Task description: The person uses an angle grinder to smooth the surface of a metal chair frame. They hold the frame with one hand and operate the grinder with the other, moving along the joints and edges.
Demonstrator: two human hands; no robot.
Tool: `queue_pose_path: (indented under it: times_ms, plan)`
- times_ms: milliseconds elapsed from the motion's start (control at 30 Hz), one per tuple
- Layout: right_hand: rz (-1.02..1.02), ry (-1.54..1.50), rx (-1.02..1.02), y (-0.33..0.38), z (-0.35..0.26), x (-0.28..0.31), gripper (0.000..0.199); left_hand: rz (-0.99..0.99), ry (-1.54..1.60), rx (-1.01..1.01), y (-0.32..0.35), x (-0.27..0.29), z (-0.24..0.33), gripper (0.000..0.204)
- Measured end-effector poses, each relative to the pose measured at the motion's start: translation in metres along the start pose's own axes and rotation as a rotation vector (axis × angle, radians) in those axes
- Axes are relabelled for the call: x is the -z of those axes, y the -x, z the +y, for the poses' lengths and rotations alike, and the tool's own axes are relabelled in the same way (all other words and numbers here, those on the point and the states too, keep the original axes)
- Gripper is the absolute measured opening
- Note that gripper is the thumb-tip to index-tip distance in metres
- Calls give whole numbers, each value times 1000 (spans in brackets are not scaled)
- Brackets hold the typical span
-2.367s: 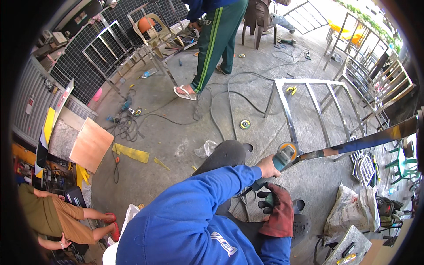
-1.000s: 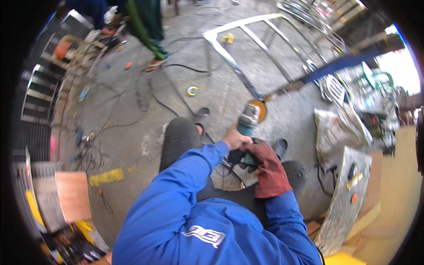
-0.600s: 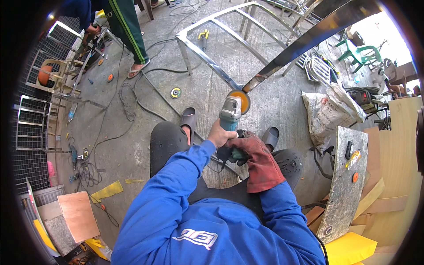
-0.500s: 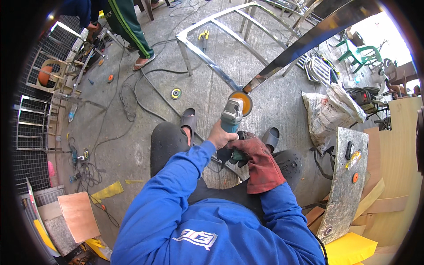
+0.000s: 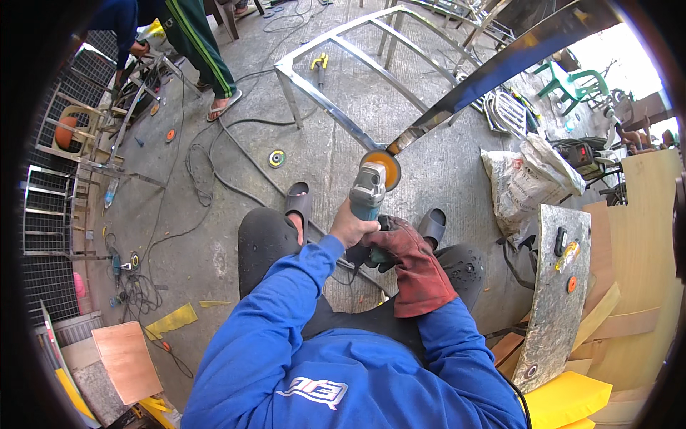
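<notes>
I hold an angle grinder (image 5: 367,193) with a teal-grey body and an orange disc (image 5: 381,164) in both hands. My bare left hand (image 5: 349,227) wraps the body just behind the head. My right hand (image 5: 404,250), in a dark red leather glove, grips the rear of the tool. The disc touches the lower end of a long shiny steel strip (image 5: 500,68) that slants up to the right. My knees in dark trousers and my grey sandals sit below the tool.
A welded steel frame (image 5: 321,96) lies on the concrete ahead. Cables (image 5: 214,164) snake across the floor, with a spare disc (image 5: 276,158) nearby. Another person's legs (image 5: 200,57) stand at upper left. A white sack (image 5: 525,186), a metal sheet (image 5: 557,286) and boards crowd the right.
The view has swung from a sideways look to looking down at my lap. The grinder stays in both hands at the strip's end and has hardly moved over the last half second.
</notes>
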State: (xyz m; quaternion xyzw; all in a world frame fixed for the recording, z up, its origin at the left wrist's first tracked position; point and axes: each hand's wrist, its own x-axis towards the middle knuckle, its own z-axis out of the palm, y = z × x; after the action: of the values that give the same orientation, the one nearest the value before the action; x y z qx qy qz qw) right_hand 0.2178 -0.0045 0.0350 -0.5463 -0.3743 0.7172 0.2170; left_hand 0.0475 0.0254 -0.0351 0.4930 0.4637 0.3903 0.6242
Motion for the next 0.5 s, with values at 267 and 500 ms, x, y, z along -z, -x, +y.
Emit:
queue_pose_path:
  times_ms: [267, 500]
  plan:
    - [-27, -110, 23, 14, -17, -1, 43, -69, 96, 4, -7, 5, 10, 62]
    - [-64, -121, 152, 12, -23, -3, 43, -97, 30, -103, -14, 7, 27, 54]
